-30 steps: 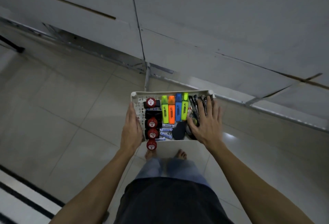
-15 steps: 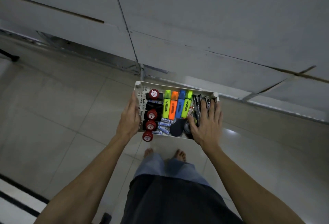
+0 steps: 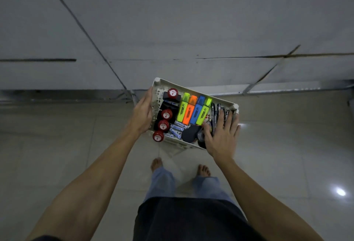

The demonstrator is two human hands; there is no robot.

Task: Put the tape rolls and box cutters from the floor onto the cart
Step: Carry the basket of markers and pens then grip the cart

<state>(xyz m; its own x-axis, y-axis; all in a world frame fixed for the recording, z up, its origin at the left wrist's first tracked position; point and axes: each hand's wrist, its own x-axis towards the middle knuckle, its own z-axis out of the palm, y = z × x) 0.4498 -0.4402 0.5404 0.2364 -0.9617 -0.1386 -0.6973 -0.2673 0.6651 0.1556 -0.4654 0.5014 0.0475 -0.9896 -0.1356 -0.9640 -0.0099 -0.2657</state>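
I hold a white plastic basket [image 3: 193, 90] in the air above the floor, tilted clockwise. My left hand [image 3: 142, 112] grips its left wall. My right hand [image 3: 221, 134] grips its right near corner, fingers spread over the pens [image 3: 216, 113]. Inside lie several red-capped black stamps [image 3: 166, 114], a row of highlighters [image 3: 194, 111], small batteries [image 3: 177, 129] and a dark oval object [image 3: 190, 134]. A tape roll [image 3: 201, 137] seems to sit half hidden by my right thumb. No box cutter or cart is in sight.
A grey panelled wall [image 3: 172, 30] rises right behind the basket, with a metal base rail [image 3: 76, 95] along the floor. My bare feet [image 3: 157, 164] stand on glossy tiles [image 3: 57, 154] below the basket. A light glare shows at the lower right.
The view has swung left and the basket has rotated clockwise, now tilted. Both hands keep the same grip on it.
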